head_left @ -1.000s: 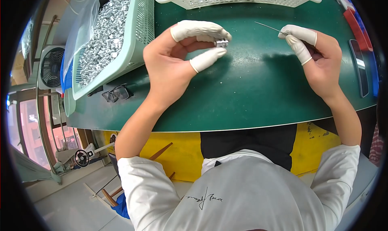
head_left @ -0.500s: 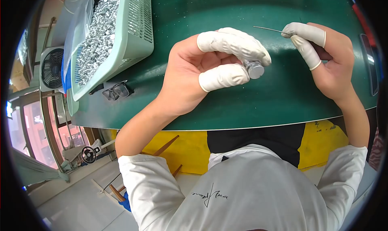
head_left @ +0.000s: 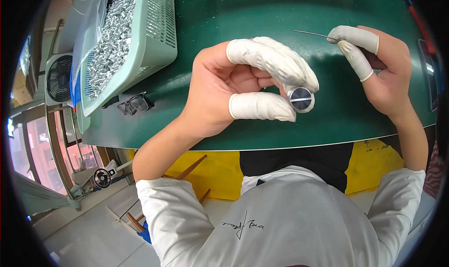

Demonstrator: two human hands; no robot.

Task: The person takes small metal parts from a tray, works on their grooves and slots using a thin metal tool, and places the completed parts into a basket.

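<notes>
Metal piece [head_left: 300, 99], silvery, round-ended, its dark face bearing a bright stripe, sits at the view's two o'clock, pinched between fingers and thumb of the left hand [head_left: 220, 87]. Farther out, the right hand [head_left: 384, 73] pinches a thin rod [head_left: 314, 33].

Glossy, mirror-smooth metal can be seen on the round piece [head_left: 300, 99] between 2 and 3 o'clock, with duller metal on the thin rod [head_left: 311, 33] between 1 and 2. The finger covers [head_left: 259, 106] are wrinkly, matt and rubbery-looking, while the tabletop [head_left: 220, 19] is finished smooth and kinda shiny. Plastic is seen on the basket [head_left: 161, 33] at 11, bright metal on the bits [head_left: 112, 52] inside, matt cloth on the shirt [head_left: 299, 220] at 5.
</notes>
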